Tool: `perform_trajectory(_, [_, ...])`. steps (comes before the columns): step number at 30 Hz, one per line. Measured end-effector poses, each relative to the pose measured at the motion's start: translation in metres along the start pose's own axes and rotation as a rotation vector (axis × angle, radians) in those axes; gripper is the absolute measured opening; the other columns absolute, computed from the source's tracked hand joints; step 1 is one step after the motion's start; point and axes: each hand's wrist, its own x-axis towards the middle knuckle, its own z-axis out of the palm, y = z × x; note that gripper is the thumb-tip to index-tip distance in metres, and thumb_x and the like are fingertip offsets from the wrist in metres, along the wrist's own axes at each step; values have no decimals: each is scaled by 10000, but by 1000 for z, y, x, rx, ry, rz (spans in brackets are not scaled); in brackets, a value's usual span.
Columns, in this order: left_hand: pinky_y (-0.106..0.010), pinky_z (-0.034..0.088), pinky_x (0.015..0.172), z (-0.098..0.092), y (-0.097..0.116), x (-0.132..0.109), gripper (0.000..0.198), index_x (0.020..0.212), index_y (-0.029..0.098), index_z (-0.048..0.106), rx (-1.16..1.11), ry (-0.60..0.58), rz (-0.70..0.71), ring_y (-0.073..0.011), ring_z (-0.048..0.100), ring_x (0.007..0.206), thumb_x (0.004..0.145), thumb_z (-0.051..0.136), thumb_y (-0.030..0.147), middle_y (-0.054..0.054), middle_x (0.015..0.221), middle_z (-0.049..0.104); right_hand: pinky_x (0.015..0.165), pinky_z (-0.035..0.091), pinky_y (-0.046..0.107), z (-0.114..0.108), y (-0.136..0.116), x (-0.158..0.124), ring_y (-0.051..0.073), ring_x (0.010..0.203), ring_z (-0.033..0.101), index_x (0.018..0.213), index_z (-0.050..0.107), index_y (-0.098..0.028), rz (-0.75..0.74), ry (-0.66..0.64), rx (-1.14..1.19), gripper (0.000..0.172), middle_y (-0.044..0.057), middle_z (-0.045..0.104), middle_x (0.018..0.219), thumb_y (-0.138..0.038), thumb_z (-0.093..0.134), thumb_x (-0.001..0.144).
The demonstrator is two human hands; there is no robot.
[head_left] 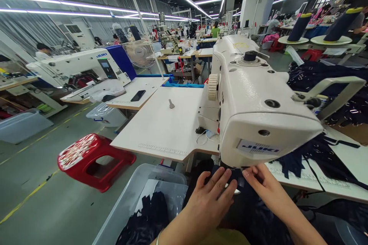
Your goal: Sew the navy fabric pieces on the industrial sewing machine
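Note:
My left hand lies with its fingers spread over a small piece of navy fabric, just below the head of a white JUKI sewing machine. To its right, my right hand has thumb and fingers pinched together at the edge of that fabric. The machine's head hides the needle area. A rounded white edge shows by the left fingertips. Dark cloth hangs below both hands.
A clear plastic bin with navy strips stands at lower left, near a red stool. The white tabletop bears a small metal piece. A phone lies farther back. Navy straps cover the right side.

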Motion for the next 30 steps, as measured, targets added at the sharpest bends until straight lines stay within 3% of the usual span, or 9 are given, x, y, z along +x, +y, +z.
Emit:
perform_trajectory(7, [-364,260,1052,-3,-2,1,381,1330,274,499,21,-29,34,-190,367,1340,958,470,350,19,1481,390,809,460,279,3,2,3,175,890,553,986,484,-224,20,-6,-17,285,13,543,881,-502,458,928])
perform_trajectory(13, [-381,198,1077,5,4,-2,410,1346,258,487,71,14,-1,-202,333,1362,940,509,307,-10,1463,420,909,469,372,-2,-10,6,255,1055,566,962,602,-211,-46,-34,-197,330,78,635,1000,-492,431,936])
perform_trajectory(19, [-360,160,1101,7,8,-1,416,1348,256,487,55,47,-45,-175,324,1369,934,520,289,-6,1438,455,1047,411,395,-9,-12,2,253,1218,490,1215,610,-246,-169,-139,-272,359,89,538,1309,-413,404,973])
perform_trajectory(25, [-335,157,1104,3,8,2,368,1294,263,542,16,75,-84,-154,389,1327,930,532,313,2,1405,497,1065,401,396,-10,-5,-5,231,1242,473,1294,571,-252,-179,-94,-336,377,102,503,1352,-386,407,982])
perform_trajectory(30, [-335,141,1110,1,8,2,363,1287,278,545,-6,50,-79,-152,397,1320,929,536,341,3,1394,509,1059,412,379,-9,-5,-1,240,1252,479,1299,573,-234,-201,-112,-260,390,104,523,1346,-379,398,982])
